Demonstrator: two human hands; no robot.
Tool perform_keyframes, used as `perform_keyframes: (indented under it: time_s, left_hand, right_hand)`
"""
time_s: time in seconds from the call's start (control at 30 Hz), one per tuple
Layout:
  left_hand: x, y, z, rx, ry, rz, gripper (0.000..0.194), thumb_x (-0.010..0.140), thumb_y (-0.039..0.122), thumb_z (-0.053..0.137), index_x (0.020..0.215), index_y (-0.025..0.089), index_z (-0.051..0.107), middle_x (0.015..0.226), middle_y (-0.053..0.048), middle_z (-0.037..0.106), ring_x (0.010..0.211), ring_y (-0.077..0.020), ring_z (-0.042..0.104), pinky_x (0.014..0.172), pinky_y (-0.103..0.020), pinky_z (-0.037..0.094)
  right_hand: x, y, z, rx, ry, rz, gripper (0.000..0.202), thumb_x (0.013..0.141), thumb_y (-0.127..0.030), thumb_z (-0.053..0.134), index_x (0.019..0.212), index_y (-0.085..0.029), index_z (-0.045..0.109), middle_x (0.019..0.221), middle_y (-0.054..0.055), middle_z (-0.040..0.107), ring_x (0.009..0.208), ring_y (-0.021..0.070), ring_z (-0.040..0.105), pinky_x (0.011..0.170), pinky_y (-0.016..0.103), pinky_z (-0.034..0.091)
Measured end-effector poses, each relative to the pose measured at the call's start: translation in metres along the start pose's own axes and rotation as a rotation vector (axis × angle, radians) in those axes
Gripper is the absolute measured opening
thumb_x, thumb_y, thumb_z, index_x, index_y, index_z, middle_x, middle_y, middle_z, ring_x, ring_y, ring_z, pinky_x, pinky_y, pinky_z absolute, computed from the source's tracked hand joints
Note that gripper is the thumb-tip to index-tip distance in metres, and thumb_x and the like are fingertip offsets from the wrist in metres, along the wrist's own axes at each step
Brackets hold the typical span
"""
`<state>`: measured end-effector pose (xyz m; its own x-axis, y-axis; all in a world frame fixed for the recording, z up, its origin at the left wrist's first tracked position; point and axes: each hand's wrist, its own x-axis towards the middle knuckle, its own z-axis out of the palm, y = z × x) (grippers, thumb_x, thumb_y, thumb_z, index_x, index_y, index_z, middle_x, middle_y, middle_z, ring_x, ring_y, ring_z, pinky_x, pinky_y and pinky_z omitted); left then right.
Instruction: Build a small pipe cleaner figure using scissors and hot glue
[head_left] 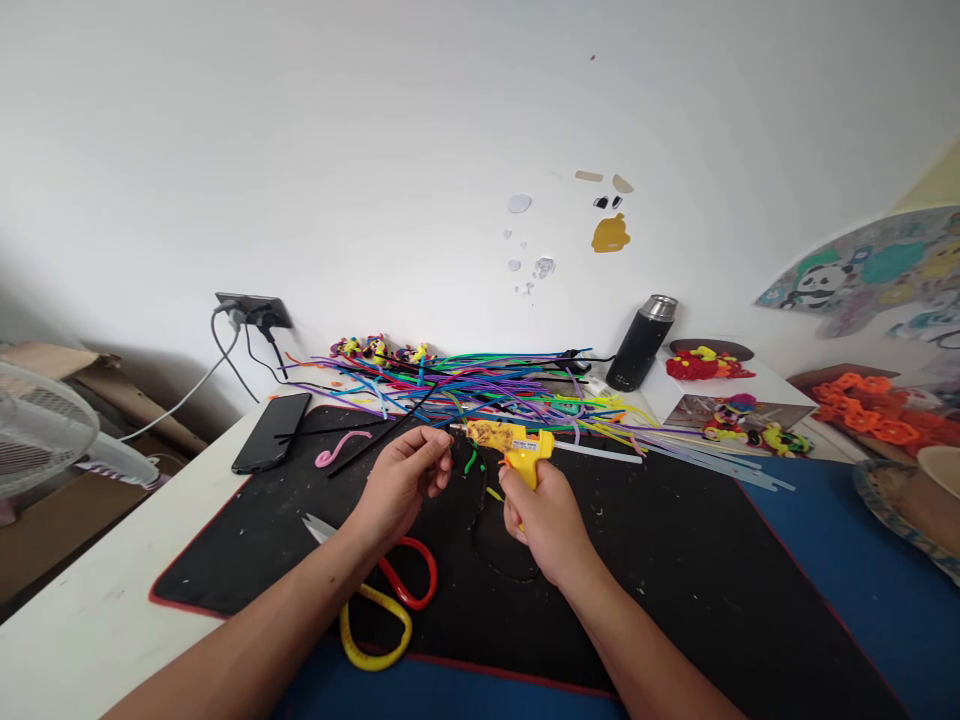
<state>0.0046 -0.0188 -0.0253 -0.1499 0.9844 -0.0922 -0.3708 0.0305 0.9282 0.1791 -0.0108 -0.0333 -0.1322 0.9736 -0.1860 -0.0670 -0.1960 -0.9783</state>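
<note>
My right hand (547, 515) is wrapped around the grip of a yellow hot glue gun (495, 437). A clear glue stick (600, 453) sticks out of the gun's back, and its nozzle points left. Close to the nozzle tip, my left hand (416, 470) is closed in a pinch. What it holds is too small and dark to make out. Below my left wrist lie scissors (375, 630) with one red and one yellow handle. A pink curled pipe cleaner (341, 450) and a black pipe cleaner (360, 455) rest left of my left hand.
Many coloured pipe cleaners (480, 375) lie along the wall behind the black mat (660, 560). A phone (271, 432) is at the left, a black thermos (642, 342) at the back right. Orange pieces (862, 405) fill a box. A fan (45, 430) stands far left.
</note>
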Motion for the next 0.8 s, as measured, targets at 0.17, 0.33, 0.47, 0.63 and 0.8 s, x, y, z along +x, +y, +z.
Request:
perform_keyframes:
  time_s: [0.17,0.33,0.47,0.63,0.8]
  left_hand:
    - [0.0004,-0.0011,-0.0006,0.007,0.000,0.001,0.051,0.062,0.053,0.098,0.071,0.016,0.065,0.059,0.003,0.060,0.047,-0.0071,0.051,0.044,-0.018,0.034]
    - [0.0004,0.0001,-0.0002,-0.004,-0.001,0.003,0.052,0.061,0.054,0.098,0.071,0.016,0.064,0.059,0.003,0.060,0.047,-0.0070,0.050,0.044,-0.018,0.034]
    - [0.0000,0.0004,-0.0002,-0.004,-0.006,-0.004,0.051,0.061,0.053,0.098,0.071,0.016,0.065,0.059,0.003,0.061,0.047,-0.0072,0.051,0.044,-0.018,0.034]
    - [0.0005,-0.0009,-0.0012,0.002,-0.004,-0.006,0.051,0.062,0.053,0.098,0.071,0.016,0.064,0.059,0.003,0.060,0.047,-0.0073,0.051,0.044,-0.018,0.033]
    - [0.0006,-0.0013,-0.0020,-0.006,-0.011,-0.006,0.050,0.063,0.053,0.097,0.072,0.016,0.064,0.060,0.003,0.060,0.047,-0.0074,0.051,0.044,-0.018,0.034]
  right_hand:
    - [-0.0004,0.0001,-0.0003,-0.013,0.009,0.005,0.029,0.072,-0.048,0.065,0.073,-0.025,0.046,0.039,-0.013,0.037,0.031,0.0071,0.034,0.035,0.021,0.021]
    - [-0.0019,-0.0025,-0.0004,-0.037,0.002,0.003,0.029,0.072,-0.048,0.064,0.074,-0.025,0.047,0.039,-0.013,0.038,0.031,0.0066,0.034,0.036,0.021,0.021]
    - [-0.0020,-0.0027,0.0001,-0.033,0.009,0.006,0.030,0.072,-0.049,0.064,0.073,-0.025,0.046,0.039,-0.013,0.038,0.031,0.0069,0.034,0.036,0.022,0.021]
    - [-0.0008,-0.0028,0.0000,-0.037,0.006,0.008,0.029,0.072,-0.049,0.063,0.073,-0.025,0.047,0.038,-0.013,0.037,0.030,0.0071,0.034,0.036,0.022,0.021]
    - [-0.0007,-0.0028,0.0000,-0.027,0.015,0.010,0.029,0.071,-0.049,0.063,0.074,-0.025,0.047,0.039,-0.013,0.037,0.030,0.0074,0.035,0.035,0.022,0.021]
